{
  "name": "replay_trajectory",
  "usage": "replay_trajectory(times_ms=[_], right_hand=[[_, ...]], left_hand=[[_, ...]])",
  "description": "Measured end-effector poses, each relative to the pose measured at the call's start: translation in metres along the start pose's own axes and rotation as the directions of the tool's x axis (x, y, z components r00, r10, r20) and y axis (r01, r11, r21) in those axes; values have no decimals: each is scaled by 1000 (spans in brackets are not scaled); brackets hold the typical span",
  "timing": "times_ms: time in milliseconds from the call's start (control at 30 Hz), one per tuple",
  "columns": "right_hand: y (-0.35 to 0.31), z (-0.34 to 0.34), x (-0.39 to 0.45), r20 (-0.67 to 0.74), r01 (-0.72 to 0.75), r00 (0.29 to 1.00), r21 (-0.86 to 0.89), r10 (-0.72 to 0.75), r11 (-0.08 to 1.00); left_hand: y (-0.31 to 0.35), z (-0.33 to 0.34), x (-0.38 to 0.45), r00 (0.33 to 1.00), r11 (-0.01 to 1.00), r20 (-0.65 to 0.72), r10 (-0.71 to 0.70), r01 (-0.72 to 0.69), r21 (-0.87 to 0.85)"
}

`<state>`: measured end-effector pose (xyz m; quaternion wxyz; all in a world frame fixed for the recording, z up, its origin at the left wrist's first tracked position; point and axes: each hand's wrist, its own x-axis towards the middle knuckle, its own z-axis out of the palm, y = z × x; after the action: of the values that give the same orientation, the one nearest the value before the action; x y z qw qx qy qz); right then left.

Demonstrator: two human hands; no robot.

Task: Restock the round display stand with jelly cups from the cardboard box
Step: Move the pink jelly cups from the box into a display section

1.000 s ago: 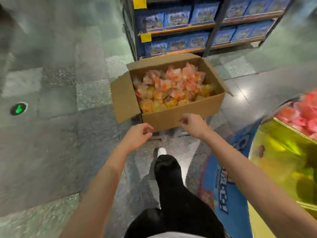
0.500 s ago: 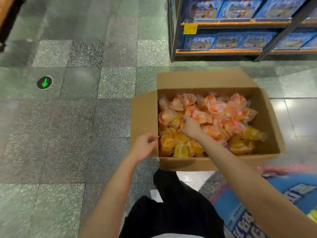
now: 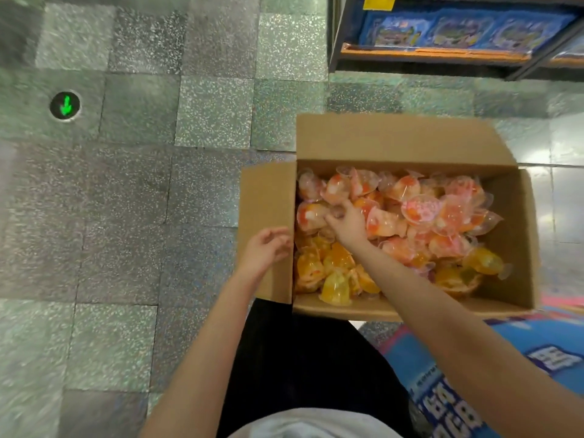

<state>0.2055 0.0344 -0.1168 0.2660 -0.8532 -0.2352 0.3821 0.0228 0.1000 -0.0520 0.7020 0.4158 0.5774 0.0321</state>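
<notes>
Head view: right hand (image 3: pixel 346 221) curls around a jelly cup (image 3: pixel 311 216) at the box's (image 3: pixel 395 139) nine o'clock; left hand (image 3: pixel 267 248), fingers loosely curled, touches the left flap (image 3: pixel 267 197).

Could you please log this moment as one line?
right hand: gripping jelly cup in box | left hand: open beside flap

Right hand (image 3: pixel 346 221): fingertips were buried among jelly cups (image 3: pixel 420 210); grip on a cup probably, couldn't confirm.
Cardboard box (image 3: pixel 395 137): floor of it hidden under cups; near wall partly covered by right forearm.
Left hand (image 3: pixel 265 248): blurred, fingers curled by left flap, contact w/ flap unclear.
Shelf (image 3: pixel 436 53): cut off at top & right edge, pkg print unreadable.
Blue display base (image 3: pixel 474 390): cropped bottom-right, lettering blurred.
</notes>
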Motion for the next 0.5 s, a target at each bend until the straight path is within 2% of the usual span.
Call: replay_trajectory(times_ms=[67,100,167,200,267,333,400,467,500], right_hand=[[0,-10,-9,-11,-124,991,242,130,962],[0,-15,-14,66,-218,975,421,211,880],[0,-27,-26,295,-384,923,711,246,589],[-1,-32,-31,380,-440,898,774,222,455],[-5,-39,-41,477,-505,863,799,165,326],[-10,-43,-47,525,-531,844,791,110,304],[-13,-47,-48,551,-545,830,770,84,333],[-17,-53,-48,557,-539,826,736,86,410],[-17,-57,-46,540,-519,834,700,112,491]], left_hand=[[10,2,3,1000,998,13,-26,27,-51],[14,3,4,999,997,16,-40,41,-61],[22,7,9,997,993,21,-75,77,-93],[26,10,11,995,988,36,-97,101,-116],[34,19,14,983,972,118,-139,158,-174],[40,27,15,960,966,246,-131,180,-187],[43,32,16,938,962,330,-106,180,-205],[42,33,18,934,939,347,-79,187,-289],[40,34,19,941,923,330,-68,185,-337]])
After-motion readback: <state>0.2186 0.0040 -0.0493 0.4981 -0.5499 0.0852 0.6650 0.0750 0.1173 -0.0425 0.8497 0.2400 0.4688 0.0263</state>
